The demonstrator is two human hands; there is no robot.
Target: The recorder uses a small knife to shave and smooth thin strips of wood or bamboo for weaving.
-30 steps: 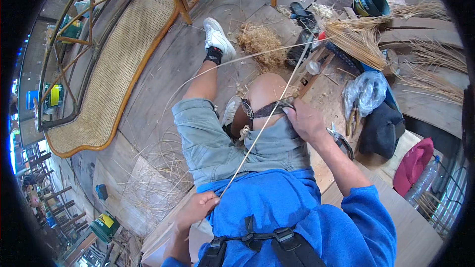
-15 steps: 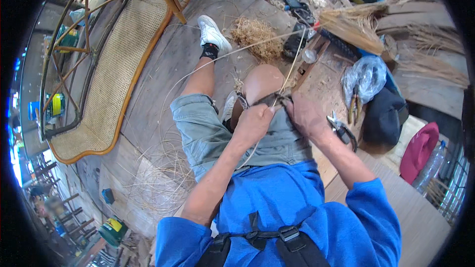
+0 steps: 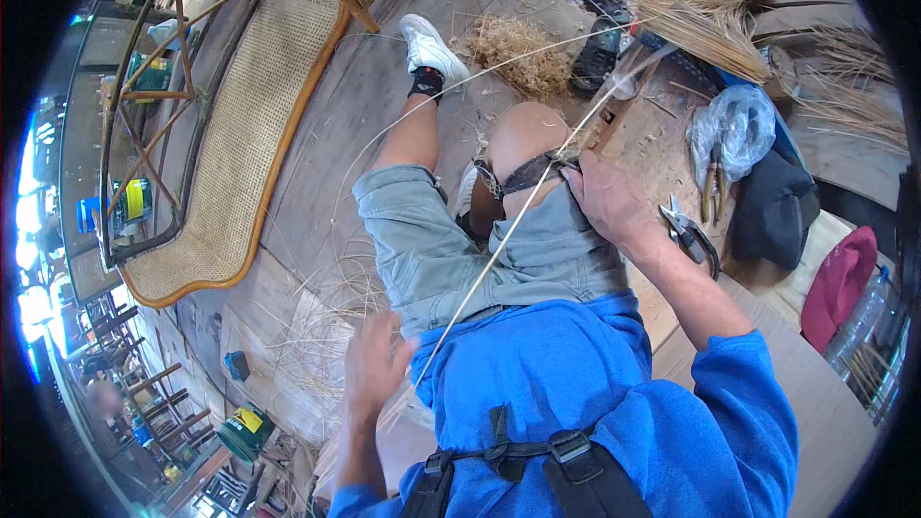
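A long pale cane strip runs from beside my waist, over my shorts, up to a dark cloth band tied round my right knee. At that band my right hand rests on the thigh, fingers bent in against the strip; whatever they grip is hidden. My left hand is down by my left hip, thumb apart from the fingers, a little left of the strip's near end, and appears to hold nothing. Loose thin cane strands lie tangled on the floor beyond it.
Right of me are pruning shears, pliers, a plastic bag, a black cap and a maroon cap. Shavings pile up ahead. A woven cane seat stands at the left; fibre bundles lie far right.
My left hand has left the knee and come back down to my left hip. The strip now stretches straight across my lap. My right hand stays at the knee.
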